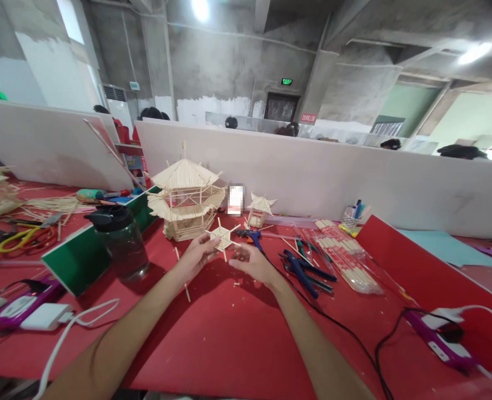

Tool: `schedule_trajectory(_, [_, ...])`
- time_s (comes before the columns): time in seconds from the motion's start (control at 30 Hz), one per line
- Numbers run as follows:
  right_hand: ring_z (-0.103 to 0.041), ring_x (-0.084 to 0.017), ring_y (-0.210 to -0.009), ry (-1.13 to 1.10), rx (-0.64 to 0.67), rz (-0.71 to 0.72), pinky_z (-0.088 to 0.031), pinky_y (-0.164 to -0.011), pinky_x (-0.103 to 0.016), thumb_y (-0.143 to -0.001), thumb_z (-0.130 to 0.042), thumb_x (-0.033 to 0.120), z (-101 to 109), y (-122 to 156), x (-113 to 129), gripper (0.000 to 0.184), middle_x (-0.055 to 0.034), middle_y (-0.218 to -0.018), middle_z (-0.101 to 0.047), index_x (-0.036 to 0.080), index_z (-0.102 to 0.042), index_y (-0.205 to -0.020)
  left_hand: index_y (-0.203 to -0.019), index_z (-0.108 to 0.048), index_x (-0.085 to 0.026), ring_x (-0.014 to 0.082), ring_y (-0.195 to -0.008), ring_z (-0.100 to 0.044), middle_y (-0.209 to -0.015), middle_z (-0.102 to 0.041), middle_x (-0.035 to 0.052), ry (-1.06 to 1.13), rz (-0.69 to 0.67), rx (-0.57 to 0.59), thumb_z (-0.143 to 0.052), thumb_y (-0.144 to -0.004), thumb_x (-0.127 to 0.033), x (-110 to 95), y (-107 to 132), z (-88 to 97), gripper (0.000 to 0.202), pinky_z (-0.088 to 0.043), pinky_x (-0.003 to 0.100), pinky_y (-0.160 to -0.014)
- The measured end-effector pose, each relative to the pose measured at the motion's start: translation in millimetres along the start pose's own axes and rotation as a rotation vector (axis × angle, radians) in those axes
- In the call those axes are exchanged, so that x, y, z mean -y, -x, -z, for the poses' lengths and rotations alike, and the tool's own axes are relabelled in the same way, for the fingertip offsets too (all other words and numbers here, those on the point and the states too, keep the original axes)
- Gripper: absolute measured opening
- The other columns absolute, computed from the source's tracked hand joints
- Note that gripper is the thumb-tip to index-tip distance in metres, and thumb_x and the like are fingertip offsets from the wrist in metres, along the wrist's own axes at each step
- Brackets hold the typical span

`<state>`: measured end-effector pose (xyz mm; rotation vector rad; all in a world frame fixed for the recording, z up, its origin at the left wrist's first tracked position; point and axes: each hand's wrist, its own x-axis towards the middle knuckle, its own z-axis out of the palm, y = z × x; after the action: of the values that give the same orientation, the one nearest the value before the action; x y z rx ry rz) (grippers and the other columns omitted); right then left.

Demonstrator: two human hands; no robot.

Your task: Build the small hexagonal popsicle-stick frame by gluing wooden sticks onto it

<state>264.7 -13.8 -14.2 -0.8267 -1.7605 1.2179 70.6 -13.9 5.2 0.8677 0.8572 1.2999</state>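
Note:
A small hexagonal wooden-stick frame (221,239), with spokes sticking out like a spider web, is held above the red table. My left hand (201,253) grips its left side, thumb on top. At its right my right hand (252,261) has curled fingers around the end of a spoke; the exact contact is hard to see. Just behind stands a large two-roofed stick pavilion (185,200). A smaller stick pavilion (260,208) sits to its right. Beyond my right hand lies a blue glue gun (254,238).
A dark water bottle (123,244) stands by a green divider (83,253) at left. Right are blue-handled pliers (302,272), packs of sticks (346,258) and a red divider (437,266). A black cable (333,319) crosses the red table (212,344). A white partition (312,172) closes the back.

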Motion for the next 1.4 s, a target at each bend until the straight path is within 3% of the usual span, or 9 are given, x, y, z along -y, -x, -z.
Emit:
schedule_trajectory(0.17, [-0.062, -0.015, -0.068, -0.072, -0.129, -0.070, -0.047, -0.060, -0.026, -0.075, -0.070, 0.048, 5.5, 0.7, 6.2, 0.037, -0.0046, -0.086, -0.071, 0.019, -0.069, -0.098, -0.087, -0.065, -0.015, 0.0101, -0.067, -0.062, -0.083, -0.067, 0.0008, -0.127, -0.070, 0.057, -0.087, -0.061, -0.027, 0.7, 1.9, -1.9, 0.036, -0.050, 0.018, -0.059])
schedule_trajectory(0.27, [-0.059, -0.014, -0.058, -0.067, -0.148, -0.113, -0.042, -0.052, -0.025, -0.076, -0.067, 0.050, 5.4, 1.1, 8.0, 0.035, -0.0048, -0.081, -0.073, 0.018, -0.070, -0.089, -0.080, -0.064, -0.016, 0.0100, -0.063, -0.058, -0.074, -0.064, -0.0014, -0.243, -0.144, 0.087, -0.086, -0.061, -0.031, 3.2, 2.0, -2.0, 0.033, -0.047, 0.018, -0.056])
schedule_trajectory(0.4, [-0.060, -0.015, -0.059, -0.043, -0.126, -0.105, -0.044, -0.055, -0.026, -0.075, -0.068, 0.047, 3.7, 1.1, 6.7, 0.032, -0.0036, -0.072, -0.072, 0.016, -0.069, -0.083, -0.079, -0.064, -0.016, 0.0114, -0.062, -0.057, -0.070, -0.063, -0.0013, -0.354, -0.197, 0.099, -0.082, -0.068, -0.037, 5.8, 1.7, -0.8, 0.030, -0.046, 0.020, -0.058])
schedule_trajectory(0.6, [-0.057, -0.013, -0.056, -0.106, -0.161, -0.139, -0.039, -0.051, -0.024, -0.073, -0.070, 0.049, 7.8, -0.1, 2.0, 0.035, -0.0035, -0.070, -0.071, 0.016, -0.068, -0.083, -0.106, -0.065, -0.019, 0.0198, -0.094, -0.065, -0.105, -0.070, 0.0073, -0.359, -0.107, 0.260, -0.084, -0.065, -0.028, -1.2, 7.2, 0.3, 0.047, -0.051, 0.028, -0.082])
schedule_trajectory(0.7, [-0.053, -0.011, -0.054, -0.137, -0.184, -0.143, -0.035, -0.049, -0.022, -0.073, -0.070, 0.051, 10.9, -0.4, -0.6, 0.037, -0.0035, -0.070, -0.071, 0.015, -0.067, -0.082, -0.113, -0.060, -0.019, 0.0188, -0.089, -0.066, -0.101, -0.071, 0.0072, -0.392, -0.043, 0.310, -0.085, -0.063, -0.026, -1.9, 7.3, 3.3, 0.056, -0.051, 0.028, -0.079])
schedule_trajectory(0.83, [-0.050, -0.010, -0.052, -0.170, -0.227, -0.145, -0.033, -0.047, -0.021, -0.073, -0.070, 0.052, 13.0, 0.0, -2.4, 0.037, -0.0034, -0.070, -0.070, 0.016, -0.067, -0.079, -0.117, -0.055, -0.019, 0.0148, -0.074, -0.064, -0.084, -0.069, 0.0017, -0.411, -0.040, 0.259, -0.083, -0.064, -0.032, 3.1, 0.8, 12.9, 0.061, -0.050, 0.025, -0.069])
schedule_trajectory(1.0, [-0.047, -0.009, -0.051, -0.266, -0.271, -0.143, -0.031, -0.046, -0.021, -0.071, -0.072, 0.052, 13.9, 0.4, 0.3, 0.036, -0.0025, -0.069, -0.068, 0.016, -0.065, -0.077, -0.093, -0.064, -0.017, 0.0130, -0.065, -0.061, -0.074, -0.066, -0.0006, -0.598, -0.044, 0.275, -0.081, -0.065, -0.038, 3.6, -5.6, 22.1, 0.039, -0.050, 0.026, -0.065])
schedule_trajectory(1.13, [-0.046, -0.009, -0.050, -0.323, -0.308, -0.155, -0.030, -0.045, -0.020, -0.068, -0.074, 0.051, 13.3, 1.0, 2.9, 0.036, -0.0016, -0.069, -0.068, 0.018, -0.063, -0.078, -0.086, -0.065, -0.016, 0.0134, -0.060, -0.060, -0.067, -0.065, 0.0006, -0.681, -0.089, 0.259, -0.072, -0.073, -0.050, 1.3, -8.7, 25.6, 0.037, -0.050, 0.027, -0.062])
schedule_trajectory(1.4, [-0.045, -0.008, -0.048, -0.331, -0.291, -0.166, -0.031, -0.045, -0.021, -0.067, -0.075, 0.051, 9.7, 1.2, 2.4, 0.037, -0.0016, -0.067, -0.068, 0.017, -0.062, -0.077, -0.107, -0.063, -0.017, 0.0155, -0.073, -0.063, -0.089, -0.069, 0.0041, -0.677, -0.302, 0.118, -0.070, -0.074, -0.046, -6.5, -7.3, 24.6, 0.044, -0.052, 0.028, -0.067])
